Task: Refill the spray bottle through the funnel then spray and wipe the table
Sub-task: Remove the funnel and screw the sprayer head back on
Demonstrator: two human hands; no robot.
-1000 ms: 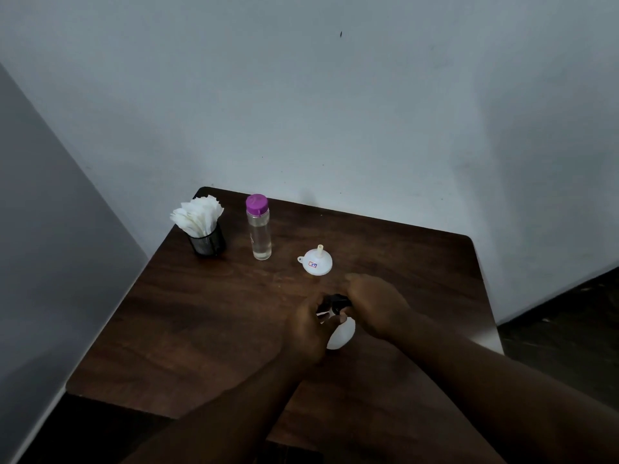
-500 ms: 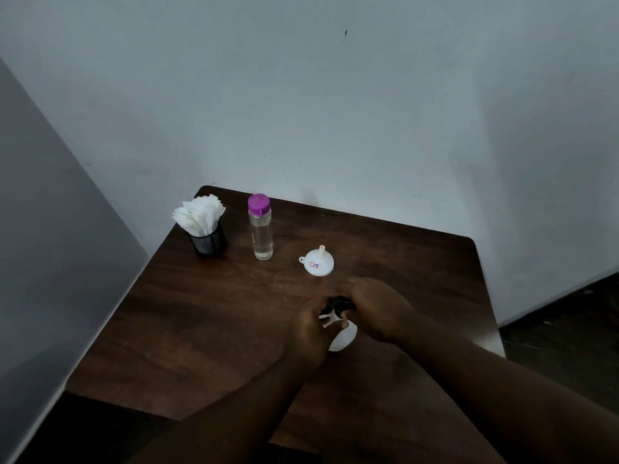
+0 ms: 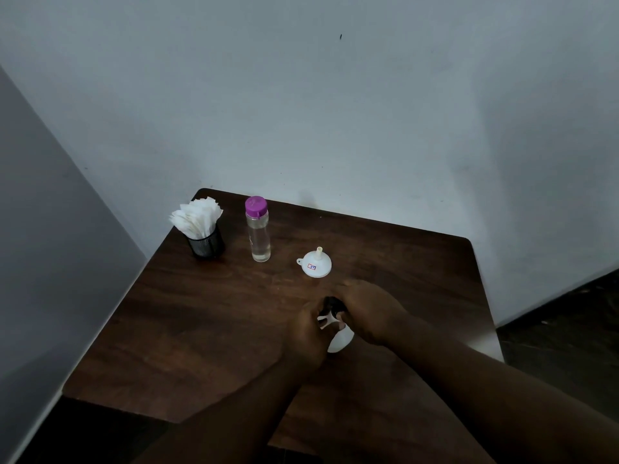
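Moved: v. little.
Grip: left hand (image 3: pixel 306 333) held spray bottle (image 3: pixel 342 340) & right hand (image 3: pixel 365 309) clamped cap (image 3: pixel 331 302).
Risk: slip could've tipped it onto funnel (image 3: pixel 316 265) beyond hands.

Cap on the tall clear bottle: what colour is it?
The cap is purple; the head view shows it.

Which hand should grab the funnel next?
Right hand, probably: it is nearest the funnel, while the left hand grips the spray bottle body and can steady it.
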